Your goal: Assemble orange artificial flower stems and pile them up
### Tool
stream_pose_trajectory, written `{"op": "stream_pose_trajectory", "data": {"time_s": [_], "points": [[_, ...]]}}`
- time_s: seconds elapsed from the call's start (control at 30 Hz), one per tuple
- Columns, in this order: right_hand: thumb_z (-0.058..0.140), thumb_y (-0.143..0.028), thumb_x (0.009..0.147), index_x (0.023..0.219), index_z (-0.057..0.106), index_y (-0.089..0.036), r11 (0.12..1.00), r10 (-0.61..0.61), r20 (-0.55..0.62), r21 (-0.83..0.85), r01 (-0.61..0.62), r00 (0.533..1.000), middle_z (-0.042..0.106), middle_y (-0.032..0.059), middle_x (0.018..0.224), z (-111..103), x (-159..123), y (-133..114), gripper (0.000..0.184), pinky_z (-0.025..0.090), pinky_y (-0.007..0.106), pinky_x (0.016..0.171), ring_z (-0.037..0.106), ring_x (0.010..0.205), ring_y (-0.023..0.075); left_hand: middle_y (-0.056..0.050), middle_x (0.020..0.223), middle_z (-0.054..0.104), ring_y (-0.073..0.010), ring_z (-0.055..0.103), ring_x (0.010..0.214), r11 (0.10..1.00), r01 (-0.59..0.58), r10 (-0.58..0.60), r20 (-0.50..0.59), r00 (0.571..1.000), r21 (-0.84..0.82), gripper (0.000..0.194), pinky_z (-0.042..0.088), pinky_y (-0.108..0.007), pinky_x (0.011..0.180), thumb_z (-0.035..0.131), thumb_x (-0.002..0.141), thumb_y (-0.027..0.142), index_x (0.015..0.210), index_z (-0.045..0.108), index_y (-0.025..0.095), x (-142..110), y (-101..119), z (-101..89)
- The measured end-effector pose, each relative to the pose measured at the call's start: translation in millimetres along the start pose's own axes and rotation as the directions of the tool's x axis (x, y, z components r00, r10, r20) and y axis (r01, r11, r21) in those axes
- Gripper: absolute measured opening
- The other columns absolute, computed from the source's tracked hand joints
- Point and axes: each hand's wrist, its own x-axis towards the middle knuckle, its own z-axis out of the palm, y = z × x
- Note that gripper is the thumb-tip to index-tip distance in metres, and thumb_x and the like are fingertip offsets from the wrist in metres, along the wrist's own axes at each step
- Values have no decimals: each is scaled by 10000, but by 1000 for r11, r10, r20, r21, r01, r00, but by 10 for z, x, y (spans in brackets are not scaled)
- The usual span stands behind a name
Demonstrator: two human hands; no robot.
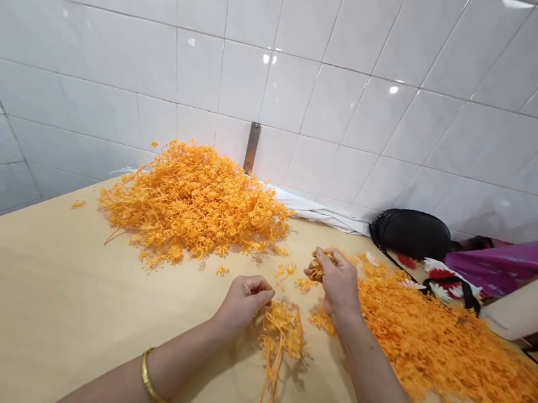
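Observation:
My left hand (pixel 245 302), with a gold bangle at its wrist, is closed in a pinch at the top of an orange artificial flower spray (pixel 282 334). The spray's long thin stems hang down toward the table's front. To the right, my right hand (pixel 337 282) has its fingers curled round a few small orange plastic flowers (pixel 317 269), partly hidden by the fingers. Between the hands, a loose orange sprig (pixel 284 272) lies on the table. A large heap of orange flower sprays (pixel 200 199) stands behind my left hand.
A spread pile of orange flower pieces (pixel 428 339) covers the right side of the table (pixel 64 307). Behind it are a black pouch (pixel 412 233), red and white flowers, purple plastic (pixel 516 264) and a cream container (pixel 530 309). A tiled wall (pixel 283 85) closes off the back.

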Motion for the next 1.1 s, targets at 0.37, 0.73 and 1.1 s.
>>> {"op": "stream_pose_trajectory", "data": {"time_s": [0.37, 0.73, 1.1], "points": [[630, -395, 635, 878, 533, -194, 942, 201, 333, 192, -275, 921, 429, -56, 581, 43, -224, 337, 329, 351, 203, 482, 439, 477, 69, 9, 438, 475, -62, 396, 403, 999, 14, -13, 30, 999, -43, 148, 293, -195, 409, 582, 601, 194, 487, 504, 142, 59, -110, -72], [480, -385, 757, 761, 542, -176, 934, -162, 332, -253, 253, 929, 484, -30, 571, 172, -315, 398, 218, 332, 213, 504, 442, 525, 107, -30, 562, 587, -97, 507, 446, 843, 313, -311, 78, 947, -437, 140, 409, -217, 454, 552, 569, 76, 700, 549, 126, 67, 10, -69], [400, -289, 806, 736, 481, -186, 777, -307, 397, -419, 469, 865, 523, -10, 631, 217, -382, 398, 148, 343, 227, 550, 473, 574, 124, -47, 586, 585, -107, 559, 507, 718, 483, -453, 190, 871, -501, 231, 427, -203, 455, 532, 748, 323, 710, 560, 96, 48, 82, -63]]}}
